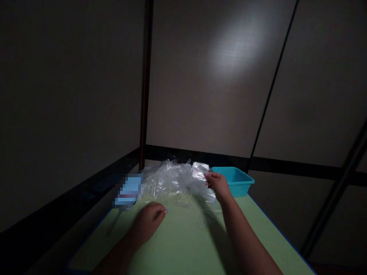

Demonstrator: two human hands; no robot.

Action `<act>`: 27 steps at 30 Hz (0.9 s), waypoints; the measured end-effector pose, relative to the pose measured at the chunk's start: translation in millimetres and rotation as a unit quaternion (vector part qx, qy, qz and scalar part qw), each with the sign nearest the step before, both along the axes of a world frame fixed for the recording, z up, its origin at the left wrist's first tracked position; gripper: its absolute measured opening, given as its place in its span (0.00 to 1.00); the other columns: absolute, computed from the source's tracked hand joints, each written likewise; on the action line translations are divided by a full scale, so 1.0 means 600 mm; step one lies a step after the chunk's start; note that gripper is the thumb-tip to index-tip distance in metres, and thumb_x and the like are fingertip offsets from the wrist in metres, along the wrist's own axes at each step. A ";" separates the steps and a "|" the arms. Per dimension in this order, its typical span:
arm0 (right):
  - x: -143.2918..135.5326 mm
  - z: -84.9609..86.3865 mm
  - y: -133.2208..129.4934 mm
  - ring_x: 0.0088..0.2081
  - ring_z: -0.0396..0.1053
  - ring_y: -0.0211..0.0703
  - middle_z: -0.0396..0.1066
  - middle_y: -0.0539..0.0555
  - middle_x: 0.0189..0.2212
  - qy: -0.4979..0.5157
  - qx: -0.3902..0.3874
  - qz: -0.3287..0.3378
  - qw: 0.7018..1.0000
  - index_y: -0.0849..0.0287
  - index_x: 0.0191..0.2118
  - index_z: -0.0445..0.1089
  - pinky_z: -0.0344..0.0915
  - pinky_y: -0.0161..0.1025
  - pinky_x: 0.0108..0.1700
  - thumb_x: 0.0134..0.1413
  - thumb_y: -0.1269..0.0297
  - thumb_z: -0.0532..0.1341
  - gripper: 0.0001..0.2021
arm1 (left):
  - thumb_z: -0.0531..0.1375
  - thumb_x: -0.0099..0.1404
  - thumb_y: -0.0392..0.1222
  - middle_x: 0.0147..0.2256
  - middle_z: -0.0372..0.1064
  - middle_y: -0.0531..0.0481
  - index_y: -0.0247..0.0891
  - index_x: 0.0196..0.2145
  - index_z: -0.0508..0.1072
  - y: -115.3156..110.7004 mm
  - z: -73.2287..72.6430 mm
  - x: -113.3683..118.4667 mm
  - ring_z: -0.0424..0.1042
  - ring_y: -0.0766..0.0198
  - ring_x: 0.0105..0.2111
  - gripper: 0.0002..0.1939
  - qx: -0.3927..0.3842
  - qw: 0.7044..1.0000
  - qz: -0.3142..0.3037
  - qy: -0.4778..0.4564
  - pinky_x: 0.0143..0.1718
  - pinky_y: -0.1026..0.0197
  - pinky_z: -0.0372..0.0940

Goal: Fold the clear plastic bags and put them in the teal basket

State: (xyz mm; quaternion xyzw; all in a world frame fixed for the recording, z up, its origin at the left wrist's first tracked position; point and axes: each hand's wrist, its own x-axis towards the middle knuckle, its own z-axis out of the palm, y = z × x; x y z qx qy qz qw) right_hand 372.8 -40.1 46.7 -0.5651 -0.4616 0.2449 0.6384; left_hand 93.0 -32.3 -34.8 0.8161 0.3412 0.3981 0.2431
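Note:
My right hand point(218, 186) is raised over the far part of the table, its fingertips pinching the corner of a shiny, silvery square plastic packet point(200, 170). Beneath and left of that packet spreads a heap of crumpled clear plastic bags point(169, 181). My left hand point(149, 220) is low over the green tabletop point(186, 240), in front of the heap. Its fingers are curled with the tips together; a tiny pale spot shows at them, too small to name.
A turquoise plastic basin point(239, 187) stands at the table's far right corner, just beyond my right hand. On the left edge is a blurred-out blue object point(128, 190). Dark-trimmed panels point(200, 95) rise behind the table, and the light is dim.

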 end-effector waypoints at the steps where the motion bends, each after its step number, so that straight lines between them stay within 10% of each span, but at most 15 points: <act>1: 0.025 0.014 -0.003 0.18 0.61 0.34 0.63 0.49 0.15 -0.008 -0.006 -0.014 1.000 0.62 0.24 0.67 0.58 0.31 0.20 0.35 0.53 0.63 0.16 | 0.53 0.60 0.40 0.27 0.69 0.49 0.38 0.25 0.70 -0.004 0.002 0.002 0.67 0.61 0.32 0.10 0.026 0.999 -0.006 0.020 0.35 0.61 0.59; 13: 0.303 0.114 -0.054 0.15 0.55 0.32 0.59 0.49 0.12 -0.145 -0.225 -0.125 0.955 0.64 0.21 0.68 0.51 0.32 0.18 0.33 0.60 0.65 0.12 | 0.52 0.61 0.35 0.29 0.66 0.51 0.38 0.27 0.69 -0.029 0.014 0.011 0.63 0.63 0.33 0.08 0.054 0.990 -0.069 0.112 0.35 0.62 0.56; 27: 0.307 0.092 0.053 0.12 0.51 0.33 0.54 0.48 0.08 -0.261 -0.484 -0.086 0.831 0.63 0.10 0.61 0.48 0.33 0.17 0.35 0.70 0.63 0.12 | 0.53 0.60 0.34 0.32 0.65 0.52 0.40 0.28 0.69 -0.033 0.015 0.014 0.63 0.64 0.36 0.06 0.031 0.988 -0.072 0.132 0.36 0.63 0.56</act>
